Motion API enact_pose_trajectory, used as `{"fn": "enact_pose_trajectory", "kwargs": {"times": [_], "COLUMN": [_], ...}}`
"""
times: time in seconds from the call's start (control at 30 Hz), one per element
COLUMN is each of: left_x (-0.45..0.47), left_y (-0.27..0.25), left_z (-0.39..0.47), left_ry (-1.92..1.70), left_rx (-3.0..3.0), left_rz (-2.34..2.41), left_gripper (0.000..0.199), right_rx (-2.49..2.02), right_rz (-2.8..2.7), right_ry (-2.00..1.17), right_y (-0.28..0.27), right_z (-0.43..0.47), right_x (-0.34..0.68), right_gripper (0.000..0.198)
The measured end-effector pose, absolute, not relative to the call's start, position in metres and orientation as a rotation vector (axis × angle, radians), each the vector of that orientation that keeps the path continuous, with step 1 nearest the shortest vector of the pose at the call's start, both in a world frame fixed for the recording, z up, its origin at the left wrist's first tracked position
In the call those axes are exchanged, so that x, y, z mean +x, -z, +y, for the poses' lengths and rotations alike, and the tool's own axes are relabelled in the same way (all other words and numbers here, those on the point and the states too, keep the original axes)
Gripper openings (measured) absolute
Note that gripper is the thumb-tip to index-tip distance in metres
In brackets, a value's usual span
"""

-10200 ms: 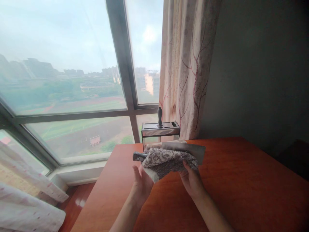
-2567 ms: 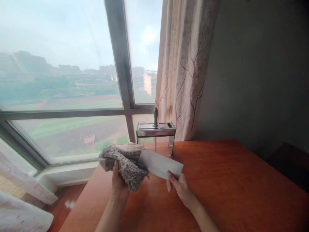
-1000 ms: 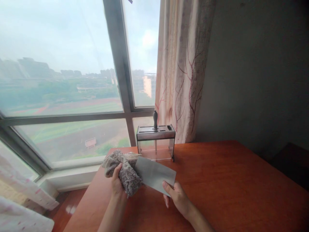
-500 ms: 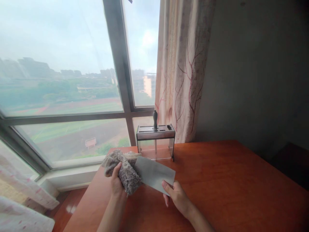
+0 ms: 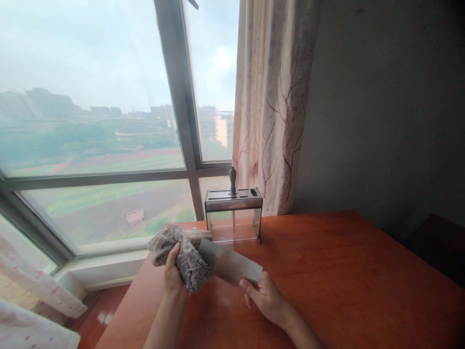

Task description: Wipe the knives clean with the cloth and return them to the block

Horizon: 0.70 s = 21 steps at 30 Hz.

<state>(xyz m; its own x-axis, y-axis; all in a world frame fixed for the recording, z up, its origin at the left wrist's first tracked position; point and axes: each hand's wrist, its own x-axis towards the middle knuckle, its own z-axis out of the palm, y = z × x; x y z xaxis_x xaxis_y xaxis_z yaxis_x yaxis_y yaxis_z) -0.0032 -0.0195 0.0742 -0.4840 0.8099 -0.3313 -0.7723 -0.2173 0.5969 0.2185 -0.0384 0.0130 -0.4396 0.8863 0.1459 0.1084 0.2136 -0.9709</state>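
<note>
A wide reddish-brown wooden table (image 5: 345,271) lies under both hands, and near its far edge stands a clear-sided knife stand with metal top (image 5: 234,205). Before this stand, above the table, is a crumpled grey shaggy cloth (image 5: 192,265), which I judge soft and light. From it comes a broad silver-grey metal blade (image 5: 229,262), probably stiff, rather heavy and smooth, so it could slip; its left end is hidden. The left hand (image 5: 173,278) has its fingers clamped on the cloth, a well-padded place to hold. The right hand (image 5: 267,298) pinches the blade near its right end; the lower edge may be sharp, so the flat faces seem safer. Table surface stretches widely rightward; leftward, the table's edge is near.
</note>
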Motion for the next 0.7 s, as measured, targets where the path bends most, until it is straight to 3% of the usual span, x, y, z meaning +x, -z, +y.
{"fn": "enact_pose_trajectory", "kwargs": {"times": [0.23, 0.7], "left_x": [-0.0031, -0.0068], "left_y": [-0.0737, -0.0674], "left_z": [-0.0201, -0.0178], "left_ry": [-1.922, -1.923], "left_rx": [0.086, 0.103], "left_rz": [0.865, 0.851], "left_gripper": [0.023, 0.021], "right_rx": [-0.948, -0.978], "right_rz": [-1.974, -2.041], "right_ry": [-1.038, -0.961], "right_y": [-0.0152, -0.0167], "right_z": [-0.0360, -0.0371], "right_x": [0.2264, 0.2279], "right_gripper": [0.033, 0.033]}}
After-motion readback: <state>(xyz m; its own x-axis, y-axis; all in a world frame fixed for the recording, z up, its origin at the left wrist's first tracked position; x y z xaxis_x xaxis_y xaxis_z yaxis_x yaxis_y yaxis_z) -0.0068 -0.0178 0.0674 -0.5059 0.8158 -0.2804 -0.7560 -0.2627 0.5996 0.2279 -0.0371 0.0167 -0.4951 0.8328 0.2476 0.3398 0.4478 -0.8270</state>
